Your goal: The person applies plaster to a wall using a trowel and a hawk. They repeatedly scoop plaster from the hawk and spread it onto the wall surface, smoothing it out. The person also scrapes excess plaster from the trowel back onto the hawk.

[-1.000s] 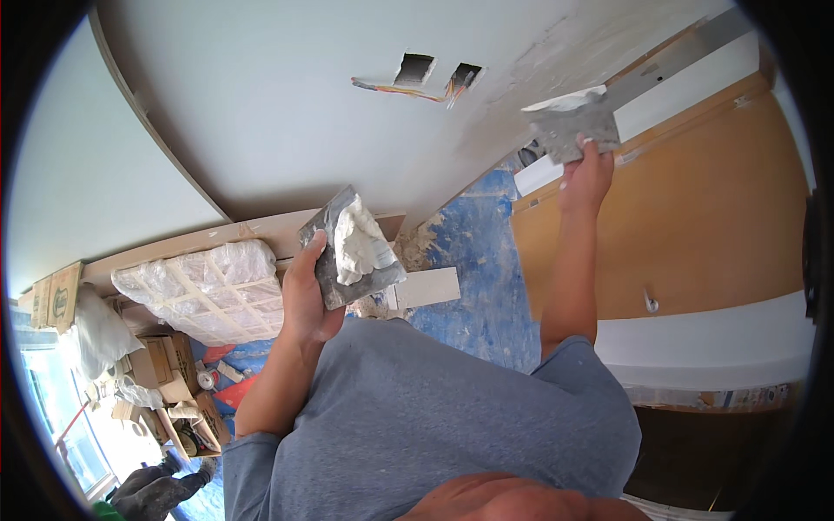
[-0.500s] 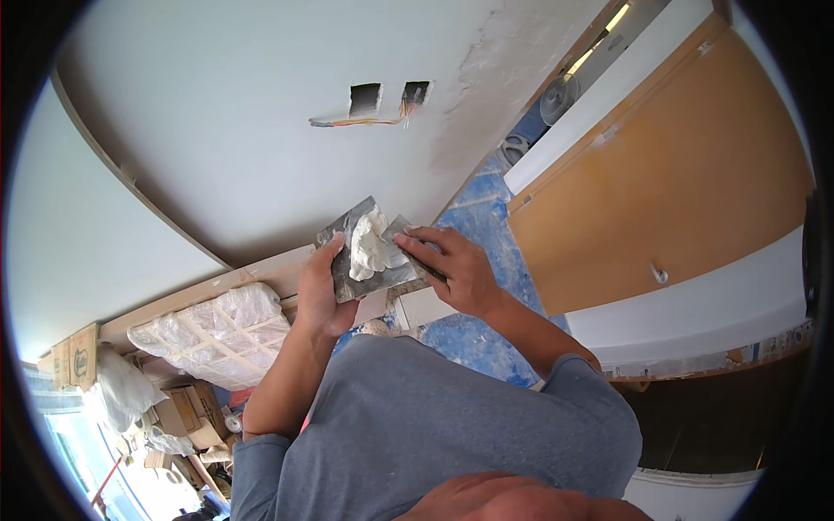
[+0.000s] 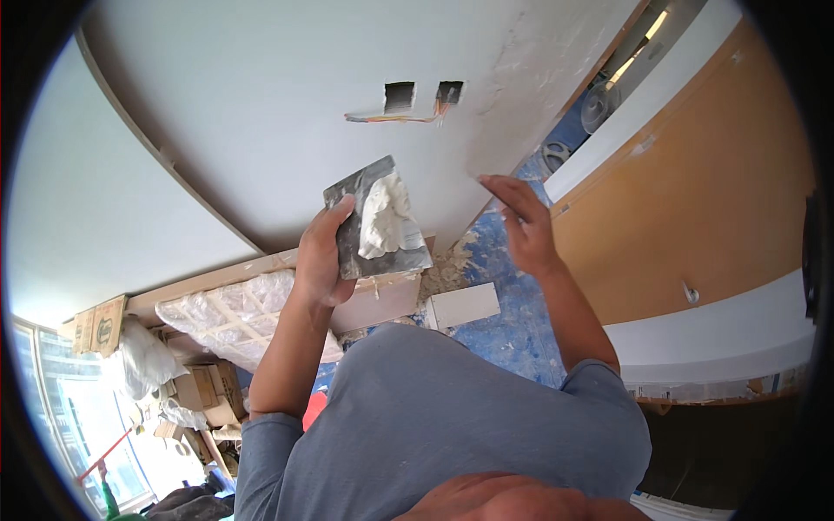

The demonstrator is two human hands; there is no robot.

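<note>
The person stands close to a white plastered wall [image 3: 261,113], arms raised in front of the chest. The left hand [image 3: 323,256] is wrapped around the left edge of a flat grey metal plate [image 3: 378,221], thumb over its face and fingers behind it, holding it tilted toward the wall. A lump of white filler [image 3: 387,217] sits on the upper middle of the plate, reaching toward its top edge; the rest of the plate carries only smears.

The right hand [image 3: 521,226] is empty, fingers spread and slightly curled, palm turned to the wall, hanging just beside the plate's right edge and not touching it. No spreading blade is visible in either hand.

On the wall above the plate are two small square cut-outs [image 3: 424,94] side by side, with coloured wires [image 3: 391,117] trailing from them. Both are open and unfilled. To their right a rough, patchy strip of filler [image 3: 521,78] runs along the wall's corner edge and appears unsmoothed.

Judgement: patching is under way but far from finished. Material is loaded and the corner strip has received a coat, yet smoothing seems outstanding.

Below, the floor holds a blue stained sheet [image 3: 512,321], a wrapped bundle [image 3: 239,317] and cardboard boxes [image 3: 200,386].
</note>
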